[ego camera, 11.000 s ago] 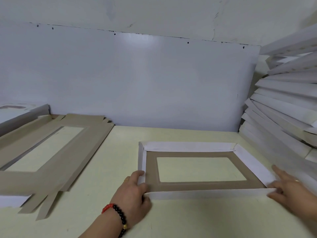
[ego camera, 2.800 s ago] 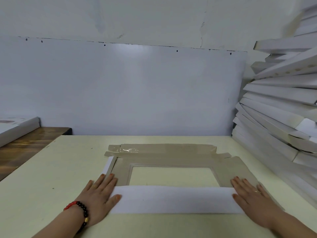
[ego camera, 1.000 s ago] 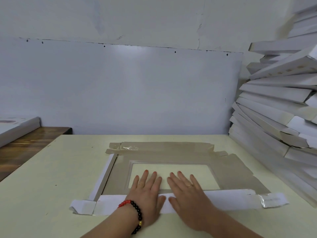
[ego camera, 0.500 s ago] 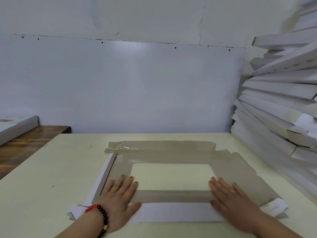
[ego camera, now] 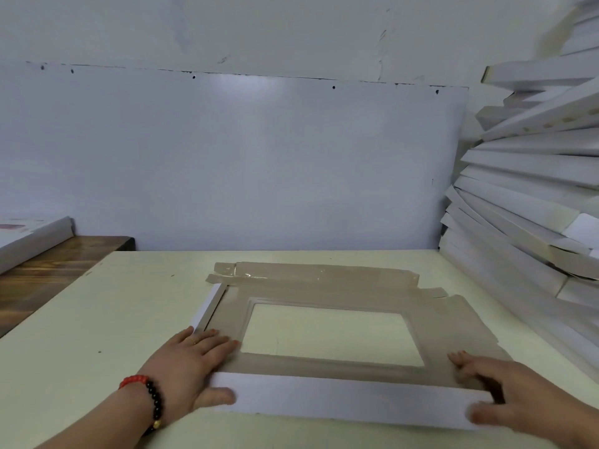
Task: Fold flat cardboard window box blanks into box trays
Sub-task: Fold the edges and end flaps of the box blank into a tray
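Two hands work one window box blank (ego camera: pixel 340 288) lying brown side up on the table (ego camera: pixel 107 319). Left hand (ego camera: pixel 191 367) grips the near white flap (ego camera: pixel 350 401) at its left end, fingers flat on the brown panel, thumb on the white face. Right hand (ego camera: pixel 505 393) grips the flap's right end likewise. Beyond the right hand, folded trays (ego camera: pixel 531 202) are stacked.

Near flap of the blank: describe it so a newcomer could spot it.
On the cream table lies a brown blank with a window. Its near flap is the long strip held up by both hands, showing white where the rest is brown.
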`<state>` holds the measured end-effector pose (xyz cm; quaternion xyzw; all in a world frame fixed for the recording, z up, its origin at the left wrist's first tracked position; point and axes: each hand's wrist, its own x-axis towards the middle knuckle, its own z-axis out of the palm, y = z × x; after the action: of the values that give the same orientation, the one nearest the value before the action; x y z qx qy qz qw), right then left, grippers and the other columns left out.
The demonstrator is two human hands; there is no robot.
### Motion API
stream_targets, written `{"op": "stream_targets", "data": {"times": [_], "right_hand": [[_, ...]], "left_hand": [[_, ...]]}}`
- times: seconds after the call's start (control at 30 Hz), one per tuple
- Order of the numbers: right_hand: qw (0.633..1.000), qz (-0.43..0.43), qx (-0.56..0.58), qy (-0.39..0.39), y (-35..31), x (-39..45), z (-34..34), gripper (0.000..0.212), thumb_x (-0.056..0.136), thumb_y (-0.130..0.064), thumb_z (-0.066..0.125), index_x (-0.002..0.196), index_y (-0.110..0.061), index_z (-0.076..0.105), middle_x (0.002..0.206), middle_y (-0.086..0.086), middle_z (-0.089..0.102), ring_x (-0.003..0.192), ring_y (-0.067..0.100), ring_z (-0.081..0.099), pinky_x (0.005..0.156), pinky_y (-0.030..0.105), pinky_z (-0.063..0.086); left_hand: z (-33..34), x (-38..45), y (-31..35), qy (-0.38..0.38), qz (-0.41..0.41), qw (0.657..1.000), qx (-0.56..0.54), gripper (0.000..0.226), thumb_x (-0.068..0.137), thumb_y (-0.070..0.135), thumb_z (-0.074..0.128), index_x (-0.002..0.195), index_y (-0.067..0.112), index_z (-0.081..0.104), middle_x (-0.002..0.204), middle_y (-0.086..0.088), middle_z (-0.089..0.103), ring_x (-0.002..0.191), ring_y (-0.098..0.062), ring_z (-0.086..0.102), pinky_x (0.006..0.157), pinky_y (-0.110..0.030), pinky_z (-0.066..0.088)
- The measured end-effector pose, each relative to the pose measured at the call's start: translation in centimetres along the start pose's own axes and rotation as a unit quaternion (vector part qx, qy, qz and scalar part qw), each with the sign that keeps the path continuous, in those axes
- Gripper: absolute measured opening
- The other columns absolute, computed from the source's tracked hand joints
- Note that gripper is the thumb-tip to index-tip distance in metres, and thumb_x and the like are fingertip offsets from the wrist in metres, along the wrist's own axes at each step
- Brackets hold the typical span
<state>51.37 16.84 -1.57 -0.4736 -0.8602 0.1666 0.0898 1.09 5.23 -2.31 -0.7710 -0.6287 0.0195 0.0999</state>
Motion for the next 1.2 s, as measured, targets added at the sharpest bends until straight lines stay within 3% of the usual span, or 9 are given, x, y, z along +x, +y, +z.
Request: {"op": "stream_targets", "data": {"times": [0.13,0.37,0.5,0.63,0.7,0.8,0.93,1.03,1.2], "right_hand": [[0.998,0.004,-0.006,-0.058,-0.6,-1.0,-1.1,0.046,0.048,-0.062,0.083,0.076,-0.033,0.062,0.123,-0.039,0.049,0.12,-0.026,0.036,0.102,0.013,0.036],[0.997,0.014,-0.062,-0.046,-6.0,-1.8,-0.5,0.043,0.071,-0.063,0.055,0.088,-0.024,0.057,0.086,-0.006,0.058,0.082,0.003,0.056,0.074,0.02,0.042],[0.995,0.01,-0.098,-0.03,-8.9,-1.2,2.1,0.027,0.081,-0.059,0.053,0.074,-0.035,0.044,0.078,-0.016,0.052,0.082,0.002,0.051,0.064,0.013,0.031],[0.993,0.035,-0.114,-0.009,-11.8,-1.0,4.0,0.023,0.09,-0.052,0.047,0.079,-0.04,0.031,0.113,-0.009,0.058,0.111,0.013,0.055,0.069,0.028,0.03],[0.992,0.037,-0.124,-0.004,-12.5,-1.2,4.1,0.017,0.093,-0.05,0.044,0.09,-0.038,0.032,0.126,-0.006,0.057,0.118,0.013,0.053,0.072,0.029,0.027],[0.994,0.041,-0.099,-0.005,-12.3,-1.5,4.1,0.03,0.096,-0.049,0.043,0.074,-0.039,0.024,0.116,-0.009,0.058,0.114,0.012,0.055,0.075,0.028,0.032],[0.994,0.016,-0.105,0.029,-11.3,-1.6,4.5,0.022,0.099,-0.048,0.037,0.079,-0.039,0.035,0.107,-0.01,0.057,0.111,0.01,0.056,0.077,0.025,0.032],[0.987,-0.01,-0.152,0.049,-10.4,-1.3,4.4,0.027,0.1,-0.048,0.034,0.111,-0.036,0.056,0.121,-0.013,0.06,0.114,0.006,0.053,0.081,0.021,0.031],[0.98,0.006,-0.193,0.052,-8.1,-1.8,2.6,0.029,0.099,-0.05,0.033,0.109,-0.035,0.057,0.115,-0.022,0.059,0.116,0.003,0.044,0.103,0.021,0.027]], "left_hand": [[-0.1,0.6,-0.5,0.086,0.004,0.996,0.03,0.064,0.076,0.07,0.037,0.094,0.024,0.077,0.091,0.01,0.073,0.081,-0.015,0.07,0.072,-0.025,0.054],[-1.0,3.5,7.8,0.108,-0.011,0.993,-0.048,0.058,0.072,0.046,0.043,0.123,0.028,0.065,0.116,0.007,0.068,0.102,-0.018,0.066,0.085,-0.03,0.055],[-0.7,5.3,15.8,-0.005,-0.003,0.988,-0.156,0.084,0.076,0.052,0.041,0.15,0.041,0.003,0.161,0.005,0.007,0.149,-0.019,0.001,0.116,-0.052,-0.007],[-1.8,4.9,20.4,-0.013,0.053,0.994,-0.09,0.085,0.038,0.057,0.052,0.121,0.046,0.06,0.119,0.016,0.065,0.113,-0.01,0.062,0.101,-0.051,0.038],[-2.5,5.4,21.1,-0.027,0.038,0.995,-0.087,0.074,0.036,0.054,0.064,0.11,0.043,0.065,0.102,0.019,0.066,0.105,-0.007,0.065,0.091,-0.053,0.051],[-2.2,5.6,20.8,0.001,0.075,0.996,-0.051,0.043,0.079,0.025,0.051,0.122,0.03,0.054,0.115,0.001,0.056,0.121,-0.018,0.049,0.113,-0.064,0.016],[-2.8,5.0,19.3,0.035,0.099,0.994,-0.031,0.03,0.048,0.045,0.069,0.078,0.041,0.069,0.066,0.018,0.059,0.062,-0.001,0.061,0.077,-0.026,0.057],[-3.1,6.0,16.7,0.053,0.1,0.993,-0.028,0.024,0.077,0.03,0.061,0.101,0.027,0.062,0.097,0.003,0.064,0.092,-0.02,0.062,0.085,-0.029,0.045],[-2.7,5.6,10.2,0.028,0.018,0.996,-0.081,0.03,0.101,0.041,0.032,0.108,0.022,0.055,0.113,-0.003,0.06,0.107,-0.026,0.055,0.086,-0.034,0.037]]}}
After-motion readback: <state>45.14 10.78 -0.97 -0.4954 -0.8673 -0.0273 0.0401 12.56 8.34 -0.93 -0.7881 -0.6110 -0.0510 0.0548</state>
